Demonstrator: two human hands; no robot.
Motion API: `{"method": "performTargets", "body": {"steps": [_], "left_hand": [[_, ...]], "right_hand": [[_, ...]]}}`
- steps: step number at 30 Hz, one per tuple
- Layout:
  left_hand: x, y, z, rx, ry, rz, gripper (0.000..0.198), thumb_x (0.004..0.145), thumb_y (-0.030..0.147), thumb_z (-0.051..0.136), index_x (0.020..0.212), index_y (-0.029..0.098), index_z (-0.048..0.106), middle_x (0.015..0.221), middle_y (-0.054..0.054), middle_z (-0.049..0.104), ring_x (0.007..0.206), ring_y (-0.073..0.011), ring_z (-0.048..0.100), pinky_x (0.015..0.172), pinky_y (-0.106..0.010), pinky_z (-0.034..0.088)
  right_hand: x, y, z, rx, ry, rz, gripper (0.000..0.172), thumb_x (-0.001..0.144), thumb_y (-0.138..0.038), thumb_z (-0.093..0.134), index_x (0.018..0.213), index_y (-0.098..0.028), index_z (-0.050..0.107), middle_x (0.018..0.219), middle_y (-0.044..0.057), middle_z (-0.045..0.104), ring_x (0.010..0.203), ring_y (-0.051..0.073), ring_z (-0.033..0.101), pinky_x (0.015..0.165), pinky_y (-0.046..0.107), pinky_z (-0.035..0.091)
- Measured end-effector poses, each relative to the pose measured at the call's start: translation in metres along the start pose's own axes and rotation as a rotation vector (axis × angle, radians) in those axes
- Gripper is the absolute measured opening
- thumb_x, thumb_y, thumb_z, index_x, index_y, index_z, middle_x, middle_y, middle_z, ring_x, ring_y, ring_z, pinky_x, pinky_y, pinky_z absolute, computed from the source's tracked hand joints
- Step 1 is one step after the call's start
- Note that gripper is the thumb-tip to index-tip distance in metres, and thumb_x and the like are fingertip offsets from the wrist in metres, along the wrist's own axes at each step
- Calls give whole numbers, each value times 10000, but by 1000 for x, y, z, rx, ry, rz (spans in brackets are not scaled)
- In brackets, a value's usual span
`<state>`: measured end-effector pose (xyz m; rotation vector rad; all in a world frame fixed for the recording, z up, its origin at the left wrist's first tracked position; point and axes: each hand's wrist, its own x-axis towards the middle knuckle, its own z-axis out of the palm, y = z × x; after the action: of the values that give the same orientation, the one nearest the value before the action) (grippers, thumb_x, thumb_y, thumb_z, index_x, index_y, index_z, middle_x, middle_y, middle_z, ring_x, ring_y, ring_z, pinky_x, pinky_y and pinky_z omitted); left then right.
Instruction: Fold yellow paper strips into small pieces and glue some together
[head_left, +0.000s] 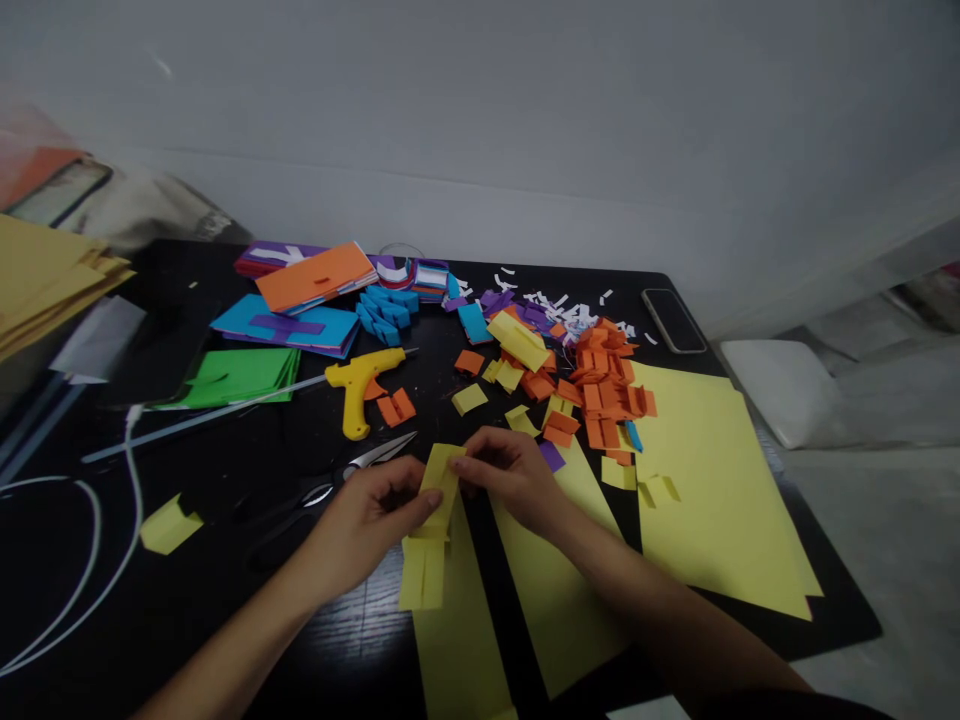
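Observation:
Between my two hands is a folded strip of yellow paper. My left hand pinches its left edge, thumb on top. My right hand grips the upper right corner between thumb and fingers. Just below the strip lies a small folded yellow piece; whether the two are joined I cannot tell. Long yellow paper strips rest beneath on the table. Partly behind my left hand, scissors lie with their blades pointing to the upper right.
A yellow glue gun lies beyond the scissors. Orange folded pieces and white scraps pile up at the back right. Yellow sheets and a phone are at the right. Green paper and a white cable lie left.

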<state>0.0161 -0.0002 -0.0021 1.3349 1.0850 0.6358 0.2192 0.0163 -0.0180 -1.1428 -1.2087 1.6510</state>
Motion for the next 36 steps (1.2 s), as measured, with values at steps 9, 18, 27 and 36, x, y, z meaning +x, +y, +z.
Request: {"method": "performTargets", "body": {"steps": [9,18,27,36], "left_hand": [[1,-7,-5,5,-18,-50,299,915,404,620,722,179,586,666,44,455,622,-118,406,558,-232,310],[2,-3,3,43,-32,-70,227,837,345,634,690,177,589,624,53,486,583,-106,409,535,-206,331],[-4,-6,3,123,-97,-61,228,883,340,624,726,175,631,637,40,533,593,-115,439,541,-213,331],[-1,-4,4,84,-56,-88,282,879,370,632,682,176,575,624,51,465,586,-110,400,541,-220,303]], "right_hand": [[-1,-4,8,200,204,-12,208,793,-348,808,709,-200,687,607,-28,622,569,118,553,575,253,450],[-7,-4,15,29,-19,86,312,663,-376,919,821,-186,729,742,-16,673,671,129,578,625,247,441],[-2,-4,5,-50,15,75,296,747,-442,839,675,-177,728,621,-9,624,605,132,527,577,264,388],[7,-2,-3,147,135,67,384,834,-562,760,839,-178,756,691,-5,617,613,116,563,573,248,446]]}}
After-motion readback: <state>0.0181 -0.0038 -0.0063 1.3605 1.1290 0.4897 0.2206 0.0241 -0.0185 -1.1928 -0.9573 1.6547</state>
